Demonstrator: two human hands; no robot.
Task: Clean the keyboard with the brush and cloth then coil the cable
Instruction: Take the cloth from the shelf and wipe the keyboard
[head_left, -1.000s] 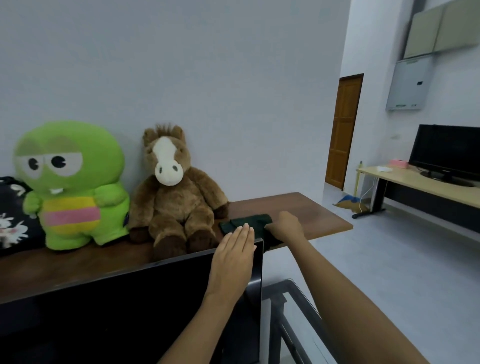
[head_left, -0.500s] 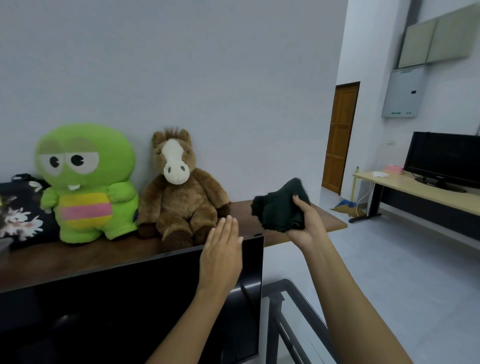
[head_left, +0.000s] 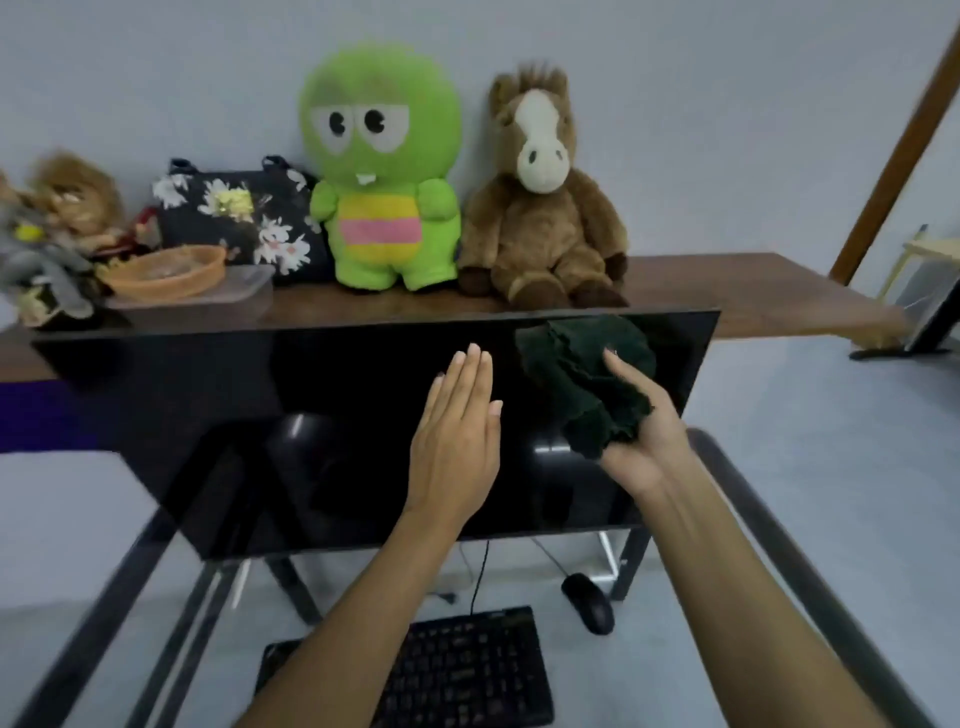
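My right hand (head_left: 641, 431) holds a bunched dark green cloth (head_left: 587, 379) up in front of the black monitor (head_left: 311, 395). Beside it, my left hand (head_left: 457, 431) is held flat with straight fingers and holds nothing. The black keyboard (head_left: 467, 670) lies at the bottom of the view on a glass-topped desk, partly covered by my left forearm. Its thin black cable (head_left: 480, 577) runs up from its back edge behind the monitor. No brush is in view.
A black mouse (head_left: 589, 603) lies right of the keyboard. Behind the monitor a wooden table (head_left: 727, 291) carries a green plush (head_left: 384, 171), a brown horse plush (head_left: 540, 197), a floral bag (head_left: 234, 218) and an orange basket (head_left: 166, 267). A black desk frame bar (head_left: 810, 571) runs along the right.
My right hand lifted the green cloth off the wooden table and brought it toward me. The view has tilted down, so the keyboard and mouse now show. My left hand stayed flat.
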